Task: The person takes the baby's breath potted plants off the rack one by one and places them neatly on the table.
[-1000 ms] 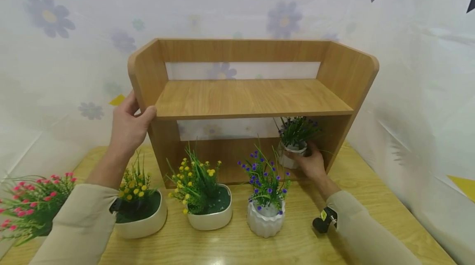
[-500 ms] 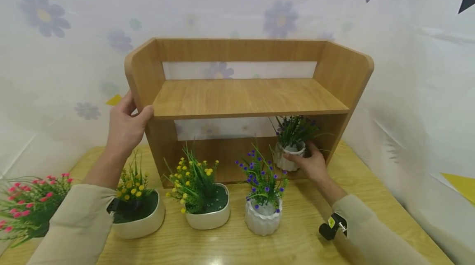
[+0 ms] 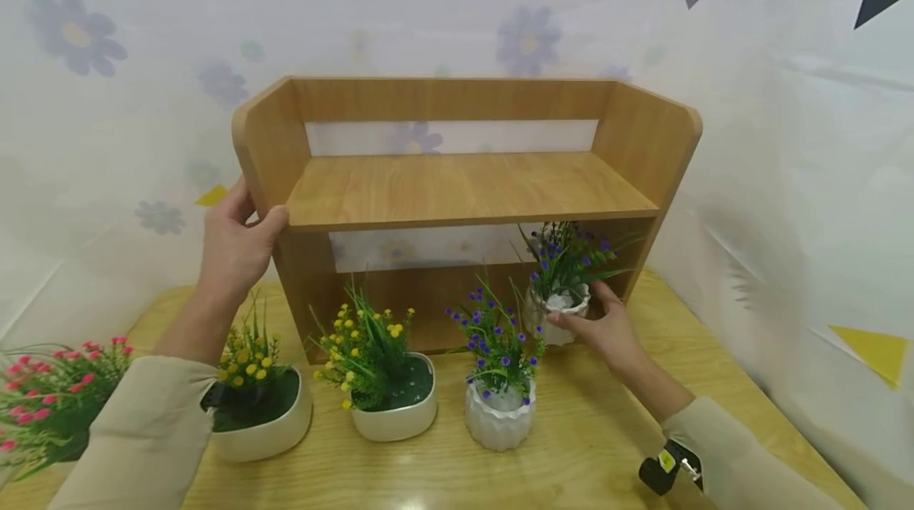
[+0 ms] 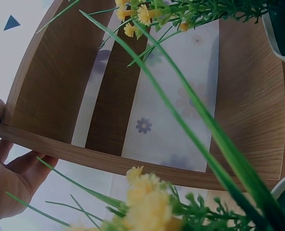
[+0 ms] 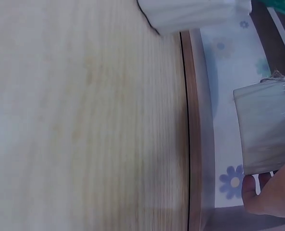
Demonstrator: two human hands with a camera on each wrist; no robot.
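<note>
A two-tier wooden shelf (image 3: 467, 189) stands on the table. My left hand (image 3: 239, 244) grips the front edge of its left side panel (image 3: 267, 153), thumb in front and fingers behind; the left wrist view shows the same hand (image 4: 12, 183) on the panel's edge. At the right end of the lower tier, my right hand (image 3: 612, 331) grips a white fluted flowerpot (image 3: 553, 324) with purple artificial flowers (image 3: 571, 252), thumb on the near side. In the right wrist view, the fingers (image 5: 250, 192) lie around the white pot (image 5: 265, 127).
Before the shelf stands another white pot with purple flowers (image 3: 500, 419). To its left are two cream planters with yellow flowers, one nearer the middle (image 3: 396, 423) and one beside my left sleeve (image 3: 260, 442). Pink flowers (image 3: 50, 399) are at the far left.
My right hand has drawn the held flowerpot forward toward me, out of the shelf's shadow. My left hand keeps its grip on the side panel. The head view has shifted slightly.
</note>
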